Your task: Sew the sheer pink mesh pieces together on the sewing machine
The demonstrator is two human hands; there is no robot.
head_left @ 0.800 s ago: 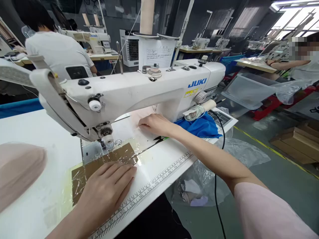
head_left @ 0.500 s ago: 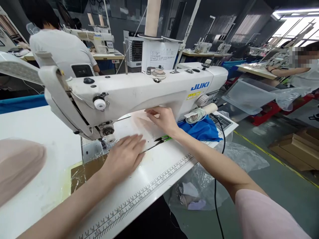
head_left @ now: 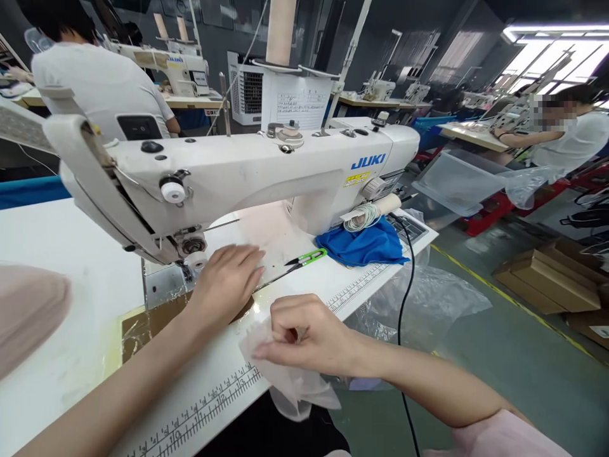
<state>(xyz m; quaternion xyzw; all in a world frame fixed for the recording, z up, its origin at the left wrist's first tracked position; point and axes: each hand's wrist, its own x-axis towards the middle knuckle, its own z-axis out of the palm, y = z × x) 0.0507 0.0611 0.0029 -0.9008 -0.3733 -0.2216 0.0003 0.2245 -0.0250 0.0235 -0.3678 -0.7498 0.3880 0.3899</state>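
A thin, sheer pale fabric piece point(head_left: 304, 388) hangs from my right hand point(head_left: 304, 336), pinched between curled fingers over the table's front edge. My left hand point(head_left: 231, 279) lies flat with its fingers stretched out, just right of the needle area of a white sewing machine point(head_left: 266, 171). More sheer pinkish fabric point(head_left: 269, 222) lies under the machine's arm, beyond my left hand. Green-handled thread snips point(head_left: 309, 257) rest on the table to the right of that hand. The presser foot is partly hidden behind the machine's head.
A blue cloth point(head_left: 364, 242) and a coil of cord point(head_left: 360, 218) lie by the machine's right end. Brownish sheer fabric point(head_left: 33, 317) is at the left. A black cable point(head_left: 404, 317) hangs off the table. Two people point(head_left: 95, 82) work at other machines.
My right hand has come from under the machine's arm toward the table's front edge, bringing a sheer fabric piece with it. My left hand stays near the needle area. The view has shifted slightly.
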